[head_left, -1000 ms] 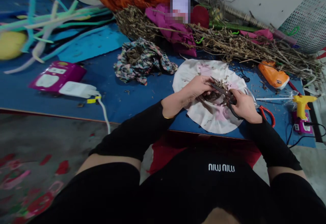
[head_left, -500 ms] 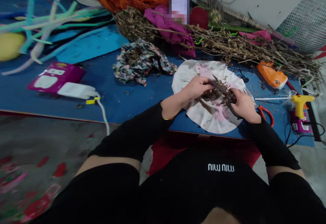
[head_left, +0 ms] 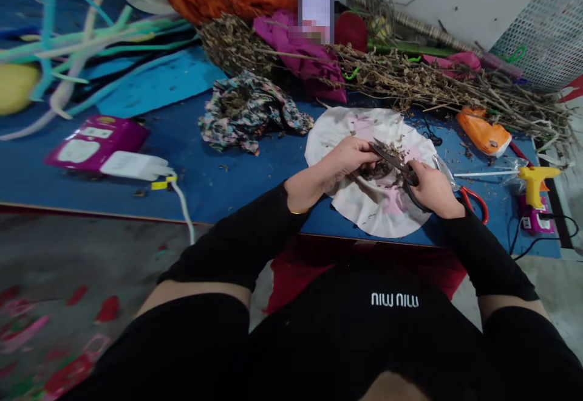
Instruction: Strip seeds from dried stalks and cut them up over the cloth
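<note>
My right hand (head_left: pixel 432 187) is closed around the dark handles of a pair of scissors (head_left: pixel 386 155). Their blades point up and left, and the tips reach the fingers of my left hand (head_left: pixel 353 157). Those left fingers are pinched together beside the blades; the dried plant piece they seem to hold is mostly hidden. Beneath both hands lies a round white cloth (head_left: pixel 412 222) with pinkish patches, spread flat near the table's front edge. A small heap of brown dried plant bits (head_left: pixel 377 171) rests on its middle.
Dried branches (head_left: pixel 410 79) stretch along the back. Left of the cloth sits a crumpled floral cloth (head_left: pixel 273 109). To the right are red-handled pliers (head_left: pixel 476 202), a yellow glue gun (head_left: pixel 536 183) and an orange packet (head_left: pixel 483 130). A purple box (head_left: pixel 98 140) is farther left.
The scissor blades, spread apart half a second ago, have come closer together beside my left fingers. Both hands stay over the cloth. The whole view has shifted slightly.
</note>
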Motion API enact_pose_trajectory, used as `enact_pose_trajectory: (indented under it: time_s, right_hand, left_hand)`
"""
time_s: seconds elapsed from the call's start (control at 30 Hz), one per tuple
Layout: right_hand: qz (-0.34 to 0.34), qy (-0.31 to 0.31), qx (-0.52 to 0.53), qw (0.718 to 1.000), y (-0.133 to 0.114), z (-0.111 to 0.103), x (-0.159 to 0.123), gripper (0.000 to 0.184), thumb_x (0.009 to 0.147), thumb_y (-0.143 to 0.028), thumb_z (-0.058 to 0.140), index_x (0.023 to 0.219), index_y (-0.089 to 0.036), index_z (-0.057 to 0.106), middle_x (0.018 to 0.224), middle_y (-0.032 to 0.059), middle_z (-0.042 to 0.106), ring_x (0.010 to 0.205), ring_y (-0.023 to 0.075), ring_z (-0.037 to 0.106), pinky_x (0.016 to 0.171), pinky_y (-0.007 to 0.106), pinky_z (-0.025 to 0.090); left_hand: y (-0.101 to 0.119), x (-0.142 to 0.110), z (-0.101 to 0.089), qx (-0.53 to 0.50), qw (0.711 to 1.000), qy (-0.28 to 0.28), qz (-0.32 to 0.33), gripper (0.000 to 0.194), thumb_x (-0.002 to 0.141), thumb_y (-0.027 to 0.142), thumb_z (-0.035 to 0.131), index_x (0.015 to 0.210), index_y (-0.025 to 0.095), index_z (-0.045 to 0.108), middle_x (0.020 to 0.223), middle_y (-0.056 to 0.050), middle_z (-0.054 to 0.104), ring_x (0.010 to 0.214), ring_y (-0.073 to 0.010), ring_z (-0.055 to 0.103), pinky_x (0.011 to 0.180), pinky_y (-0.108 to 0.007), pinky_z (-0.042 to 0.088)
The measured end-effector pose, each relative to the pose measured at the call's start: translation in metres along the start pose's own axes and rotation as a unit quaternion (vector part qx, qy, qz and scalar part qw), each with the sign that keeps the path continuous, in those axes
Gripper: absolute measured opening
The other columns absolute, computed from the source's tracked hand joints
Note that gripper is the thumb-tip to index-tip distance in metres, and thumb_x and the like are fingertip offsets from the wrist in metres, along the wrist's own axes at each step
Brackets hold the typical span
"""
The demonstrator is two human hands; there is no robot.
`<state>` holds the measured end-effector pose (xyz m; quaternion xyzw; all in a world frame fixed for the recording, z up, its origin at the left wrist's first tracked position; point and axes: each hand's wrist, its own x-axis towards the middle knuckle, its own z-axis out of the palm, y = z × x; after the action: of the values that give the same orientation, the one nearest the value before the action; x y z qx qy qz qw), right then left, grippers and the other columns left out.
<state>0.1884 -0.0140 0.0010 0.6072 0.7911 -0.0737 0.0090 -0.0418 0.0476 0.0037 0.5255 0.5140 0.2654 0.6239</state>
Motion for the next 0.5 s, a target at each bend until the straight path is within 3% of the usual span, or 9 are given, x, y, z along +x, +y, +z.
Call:
enact_pose_trajectory:
  time_s: [0.23,0.5]
  right_hand:
    - [-0.003,0.027,0.012,1.0,0.0039,0.0015,0.0008,0.045,0.089,-0.029,0.053,0.132,-0.017,0.063,0.115,0.0158,0.075,0.097,0.0305,0.068,0.076,0.035,0.046]
    - [0.006,0.05,0.032,0.998,0.0066,-0.0038,0.0005,0.05,0.092,-0.04,0.056,0.137,-0.019,0.061,0.12,0.0144,0.074,0.096,0.0303,0.067,0.076,0.036,0.047]
  left_hand:
    - [-0.0013,0.0009,0.0002,-0.024,1.0,-0.015,0.014,0.025,0.088,0.01,0.071,0.064,0.014,0.069,0.061,-0.003,0.065,0.049,-0.0059,0.049,0.05,-0.022,0.034]
    - [0.0012,-0.0003,0.0041,-0.069,0.997,0.014,0.025,0.011,0.088,0.008,0.07,0.081,0.013,0.076,0.071,-0.003,0.071,0.052,-0.0055,0.054,0.049,-0.019,0.037]
